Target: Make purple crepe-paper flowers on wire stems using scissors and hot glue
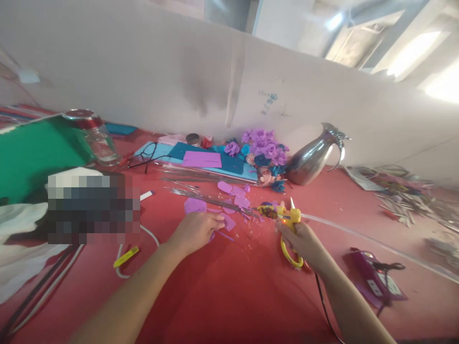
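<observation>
The yellow glue gun (294,216) is in the right hand (303,238), fingers wrapped around its grip, over the red tabletop (215,306) — yellow scissors (293,260) show just beside it. The left hand (197,233) has its fingertips bunched at a purple paper piece (228,222) — I can't tell whether they pinch it — near loose purple petals (195,205), while purple paper flowers (263,143) stand beyond, beside a steel jug (311,155).

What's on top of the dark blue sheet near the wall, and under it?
A purple sheet lies on the dark blue sheet; a light blue sheet shows beneath. Flowers crowd its right end. Whatever else it covers can't be seen.
</observation>
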Demonstrator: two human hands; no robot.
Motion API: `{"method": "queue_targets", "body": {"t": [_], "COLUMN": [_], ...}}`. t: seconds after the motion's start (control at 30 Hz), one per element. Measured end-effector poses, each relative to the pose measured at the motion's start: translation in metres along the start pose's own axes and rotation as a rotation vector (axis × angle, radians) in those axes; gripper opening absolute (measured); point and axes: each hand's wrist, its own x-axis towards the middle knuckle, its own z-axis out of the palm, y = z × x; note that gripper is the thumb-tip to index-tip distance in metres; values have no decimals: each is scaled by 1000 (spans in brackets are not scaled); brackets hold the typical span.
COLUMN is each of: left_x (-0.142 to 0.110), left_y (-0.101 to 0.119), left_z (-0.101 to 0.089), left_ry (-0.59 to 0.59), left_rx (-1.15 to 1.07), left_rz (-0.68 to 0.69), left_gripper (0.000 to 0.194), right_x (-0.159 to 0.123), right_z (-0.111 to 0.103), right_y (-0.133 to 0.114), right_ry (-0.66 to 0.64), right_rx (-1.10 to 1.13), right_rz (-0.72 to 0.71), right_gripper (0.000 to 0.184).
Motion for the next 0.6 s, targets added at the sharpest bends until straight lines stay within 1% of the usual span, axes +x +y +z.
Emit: {"method": "queue_targets", "body": {"t": [0.1, 0.17, 0.2, 0.33, 0.43, 0.53, 0.6], "left_x": [1, 2, 2, 3, 3, 3, 3], "left_y": [0, -1, -2, -8, -13, -17, -19], "left_z": [-2, -3, -4, -1, 3, 7, 8], "left_ry": [-2, 9, 15, 15, 15, 29, 36], "left_rx": [-7, -10, -13, -9, -45, -85, -96], "left_rz": [-9, -1, 11, -2, -52, -67, -63], "left_gripper": [50, 52, 52, 51, 51, 50, 49], "right_x": [24, 42, 51, 78, 88, 92, 93], "right_z": [-26, -41, -47, -62, -64, -66, -67], "right_y": [15, 25, 30, 47, 55, 57, 57], "right_ry": [-25, 4, 22, 82, 61, 34, 37], "right_rx": [241, 373, 379, 309, 221, 122, 54], "right_rz": [105, 165, 188, 264, 327, 371, 380], "right_gripper": [41, 35, 31, 23, 18, 28, 31]}}
